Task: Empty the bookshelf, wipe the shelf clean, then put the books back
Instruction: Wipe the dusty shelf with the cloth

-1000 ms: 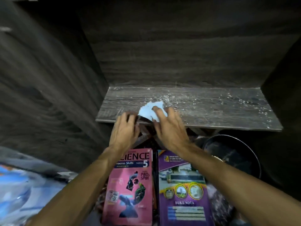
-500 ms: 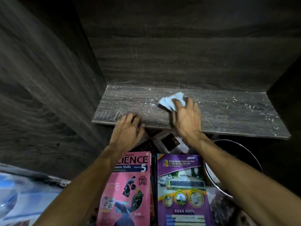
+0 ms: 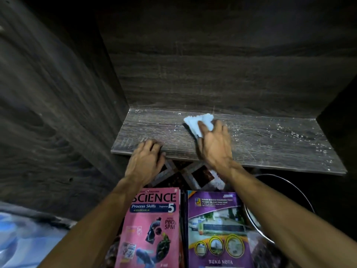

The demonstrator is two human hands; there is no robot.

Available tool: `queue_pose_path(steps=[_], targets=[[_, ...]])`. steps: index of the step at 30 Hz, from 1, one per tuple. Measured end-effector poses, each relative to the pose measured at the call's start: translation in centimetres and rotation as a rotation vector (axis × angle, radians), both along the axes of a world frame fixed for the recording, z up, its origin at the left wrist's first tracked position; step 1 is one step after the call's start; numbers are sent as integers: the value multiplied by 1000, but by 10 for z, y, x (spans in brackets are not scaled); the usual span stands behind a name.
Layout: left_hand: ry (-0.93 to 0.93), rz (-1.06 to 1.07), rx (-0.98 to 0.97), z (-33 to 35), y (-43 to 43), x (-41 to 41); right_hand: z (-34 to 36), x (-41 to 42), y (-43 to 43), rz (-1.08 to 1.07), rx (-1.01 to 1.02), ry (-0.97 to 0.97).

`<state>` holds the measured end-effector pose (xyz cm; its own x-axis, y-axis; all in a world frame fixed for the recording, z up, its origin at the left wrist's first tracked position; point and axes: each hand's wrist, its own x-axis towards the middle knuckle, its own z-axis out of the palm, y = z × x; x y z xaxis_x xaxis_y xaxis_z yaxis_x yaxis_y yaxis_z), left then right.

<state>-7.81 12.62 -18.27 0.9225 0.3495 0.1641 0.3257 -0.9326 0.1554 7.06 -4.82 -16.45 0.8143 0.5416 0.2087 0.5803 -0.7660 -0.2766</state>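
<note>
While the right hand (image 3: 214, 146) bears down on the white cloth (image 3: 201, 121), its fingers curl over the wad and hold it against the board. Cloth position: middle of the shelf (image 3: 270, 144), close to the back wall. Pale specks lie across the board, densest toward the right end. Left hand (image 3: 145, 161) rests on the shelf's front edge near the left corner, fingers loosely bent, holding nothing. Below the front edge, face up and side by side: pink Science book (image 3: 152, 229) and purple Buku Nota book (image 3: 218, 229) — round metal pan (image 3: 301, 192) just to their right.
</note>
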Motion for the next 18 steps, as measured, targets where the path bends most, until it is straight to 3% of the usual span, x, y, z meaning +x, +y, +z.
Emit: queue_pose_path(steps=[4, 7, 11, 14, 18], targets=[[19, 28, -9, 0, 5, -3, 2, -49, 51, 224, 39, 51], [25, 38, -20, -2, 11, -10, -14, -60, 58, 306, -49, 26], [-25, 54, -28, -2, 18, -16, -15, -15, 25, 163, -112, 53], [-73, 121, -10, 1, 30, -24, -4, -11, 30, 100, 15, 57], [-73, 252, 29, 8, 45, -34, -7, -58, 92, 353, 164, 65]])
